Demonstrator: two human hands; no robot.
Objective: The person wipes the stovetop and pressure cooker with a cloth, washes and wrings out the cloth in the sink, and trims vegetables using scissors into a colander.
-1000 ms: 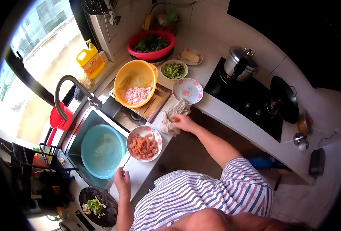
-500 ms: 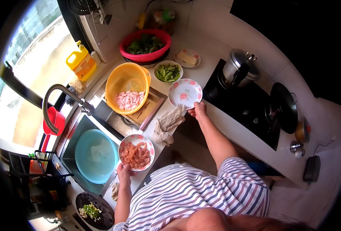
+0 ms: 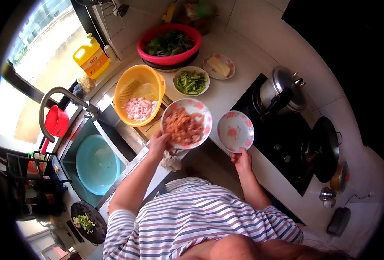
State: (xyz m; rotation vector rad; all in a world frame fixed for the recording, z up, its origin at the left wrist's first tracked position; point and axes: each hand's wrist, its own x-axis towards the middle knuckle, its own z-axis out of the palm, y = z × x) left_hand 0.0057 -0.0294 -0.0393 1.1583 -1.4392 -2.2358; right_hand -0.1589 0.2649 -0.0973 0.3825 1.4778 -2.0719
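Gripping the newly lifted meat bowl [image 3: 206, 120], the left hand [image 3: 159, 143] nears the floral dish [image 3: 236, 131] the right hand [image 3: 243, 161] grips

Pink, yellow and blue among florals and stripes.
The basin [image 3: 98, 164] is light blue, the colander [image 3: 133, 86] yellow, the tub [image 3: 196, 38] hot pink; pink flowers dot the white bowl [image 3: 205, 113]; navy and mauve stripes cross the white shirt [image 3: 200, 216].

I get washed-out daylight glaring through the window [image 3: 31, 82], well left of the left hand [image 3: 158, 145]. Between it and the right hand [image 3: 242, 160], the floor [image 3: 211, 167] sits in shadow. Black borders curve around my bowed view.
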